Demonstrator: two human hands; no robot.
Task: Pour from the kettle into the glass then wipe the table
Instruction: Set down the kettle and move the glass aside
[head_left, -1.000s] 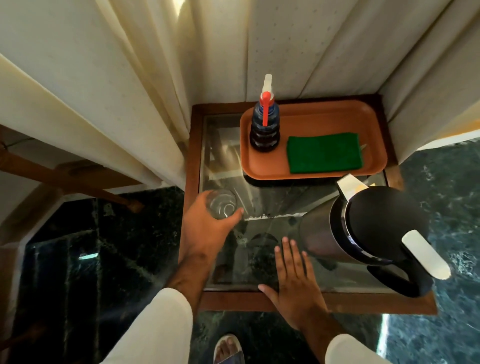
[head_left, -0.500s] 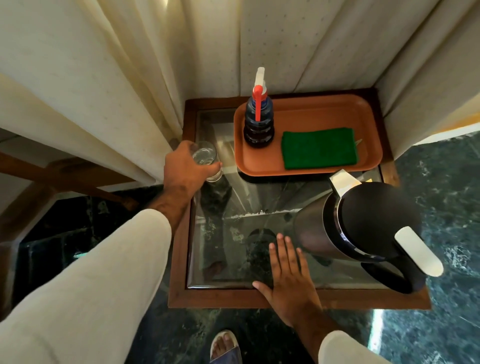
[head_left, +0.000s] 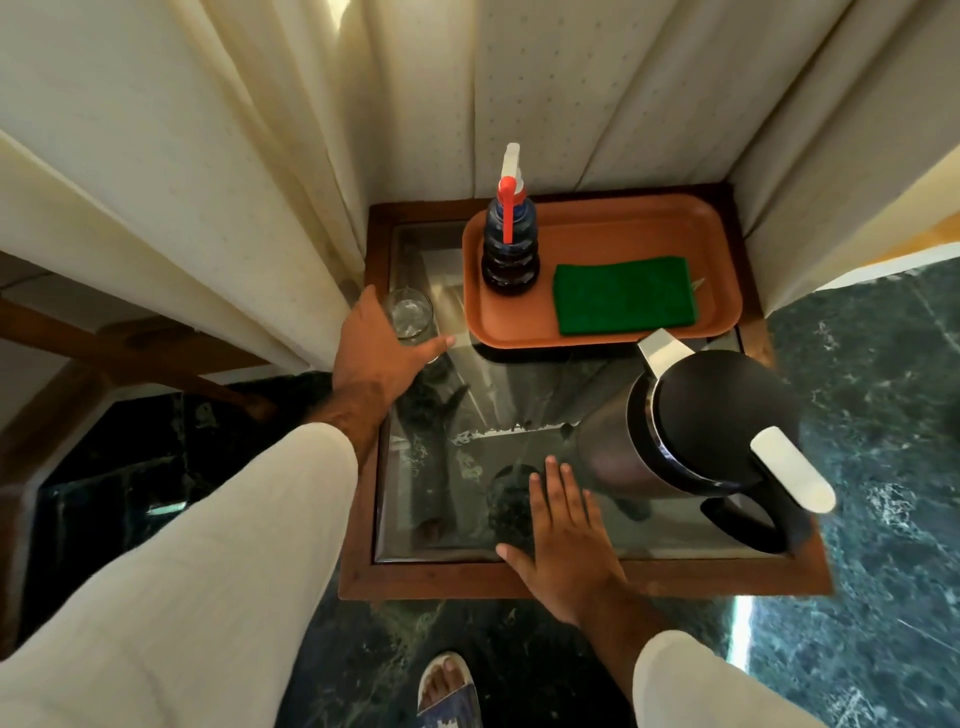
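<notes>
1. One kettle (head_left: 691, 431).
2. One glass (head_left: 409, 316).
3. One orange tray (head_left: 613, 228).
4. One spray bottle (head_left: 510, 244).
5. One green cloth (head_left: 623, 295).
6. One counter (head_left: 571, 584).
7. Two hands: left hand (head_left: 376, 353), right hand (head_left: 569, 540).

The surface (head_left: 582, 581) is a pane of clear, glossy glass set in a smooth, varnished brown wood frame; the glass throws back reflections and shows pale smears across its middle. The glass (head_left: 410, 318) is clear and shiny. The kettle (head_left: 691, 447) has a brushed metal body with a dull sheen, a matt black plastic lid and handle, and a pale smooth lever. The tray (head_left: 717, 244) is smooth terracotta-coloured plastic, faintly satin. On it the cloth (head_left: 623, 295) looks rough and fibrous, deep green, and the spray bottle (head_left: 510, 248) is translucent dark-blue ribbed plastic. The curtains (head_left: 208, 156) are matt cream woven cloth. The floor (head_left: 883, 415) is polished dark green marble.
</notes>
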